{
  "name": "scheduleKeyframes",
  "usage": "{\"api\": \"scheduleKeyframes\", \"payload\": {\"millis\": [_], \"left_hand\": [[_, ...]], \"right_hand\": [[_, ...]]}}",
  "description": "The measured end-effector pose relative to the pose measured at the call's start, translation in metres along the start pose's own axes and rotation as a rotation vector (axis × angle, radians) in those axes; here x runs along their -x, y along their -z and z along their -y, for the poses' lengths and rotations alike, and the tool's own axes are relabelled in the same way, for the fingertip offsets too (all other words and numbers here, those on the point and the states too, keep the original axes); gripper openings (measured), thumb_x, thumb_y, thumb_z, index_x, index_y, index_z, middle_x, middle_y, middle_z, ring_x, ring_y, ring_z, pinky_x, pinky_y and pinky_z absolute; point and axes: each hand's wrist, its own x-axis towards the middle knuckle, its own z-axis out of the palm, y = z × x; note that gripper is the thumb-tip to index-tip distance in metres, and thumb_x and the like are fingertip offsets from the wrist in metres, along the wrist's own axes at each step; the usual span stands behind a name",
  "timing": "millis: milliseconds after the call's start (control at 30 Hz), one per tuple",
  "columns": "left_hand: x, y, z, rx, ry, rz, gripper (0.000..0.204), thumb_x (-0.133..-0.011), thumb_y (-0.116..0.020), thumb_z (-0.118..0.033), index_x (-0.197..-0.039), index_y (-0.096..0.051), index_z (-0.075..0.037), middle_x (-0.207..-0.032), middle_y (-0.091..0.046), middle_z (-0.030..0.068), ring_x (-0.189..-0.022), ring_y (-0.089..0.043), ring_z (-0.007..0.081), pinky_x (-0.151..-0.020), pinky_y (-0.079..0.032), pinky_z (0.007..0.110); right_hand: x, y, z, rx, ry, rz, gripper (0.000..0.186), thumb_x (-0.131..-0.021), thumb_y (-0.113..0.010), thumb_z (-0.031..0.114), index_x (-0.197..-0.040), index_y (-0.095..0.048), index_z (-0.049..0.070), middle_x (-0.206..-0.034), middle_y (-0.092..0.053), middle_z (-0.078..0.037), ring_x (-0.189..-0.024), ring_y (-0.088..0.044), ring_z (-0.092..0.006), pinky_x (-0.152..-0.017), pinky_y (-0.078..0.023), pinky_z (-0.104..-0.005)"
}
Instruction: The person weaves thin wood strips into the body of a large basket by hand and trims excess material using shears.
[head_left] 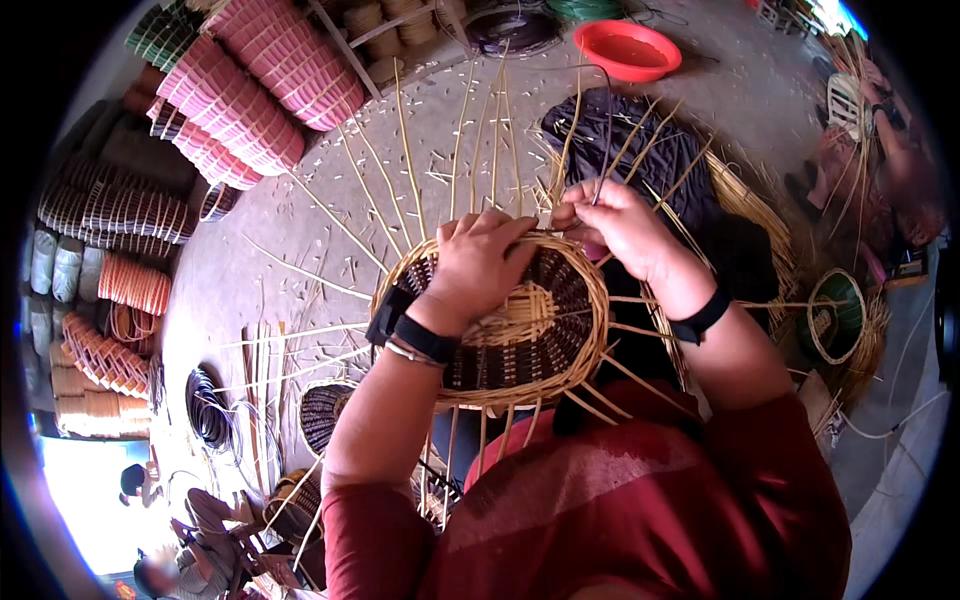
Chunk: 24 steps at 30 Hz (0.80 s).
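Note:
An oval wicker basket (590,345) is held in front of my body. Its walls are woven in dark brown and pale strands, and the rim is light cane. Long pale stakes stick out all around it. My left hand (475,262) lies over the far rim, its fingers curled around the edge. Just beyond the rim at the right, my right hand (622,228) pinches a thin dark strand (607,110). That strand rises from the fingers and bends away to the left. The fingertips of both hands are partly hidden.
Pink stacked baskets (235,105) lean at the far left, with dark and orange stacks below. A red basin (628,50) and a dark coil (512,32) lie at the far side. Dark cloth (640,150) covers stakes at right. Other people sit at far right and lower left.

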Motion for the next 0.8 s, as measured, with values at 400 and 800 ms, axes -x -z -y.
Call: {"api": "scheduleKeyframes", "payload": {"millis": [400, 800], "left_hand": [[-0.001, -0.002, -0.034, -0.1, 0.071, -0.011, 0.062, -0.094, -0.072, -0.061, -0.141, -0.07, -0.02, -0.13, -0.063, 0.0135, -0.129, -0.054, 0.0392, -0.115, -0.033, 0.057], [-0.012, -0.008, -0.068, -0.056, -0.156, 0.053, 0.058, -0.101, -0.067, -0.05, -0.146, -0.063, -0.013, -0.137, -0.067, 0.0142, -0.133, -0.06, 0.0343, -0.119, -0.036, 0.059]], "right_hand": [[-0.05, -0.002, 0.014, 0.706, 0.204, -0.275, 0.059, -0.105, -0.064, 0.015, -0.158, -0.037, 0.006, -0.131, -0.069, -0.023, -0.123, -0.069, -0.0347, -0.102, -0.056, -0.0431], [-0.014, 0.055, 0.021, 1.357, 0.417, -0.232, 0.023, -0.105, -0.064, 0.024, -0.107, -0.066, 0.001, -0.105, -0.076, -0.019, -0.101, -0.074, -0.035, -0.089, -0.059, -0.0453]]}}
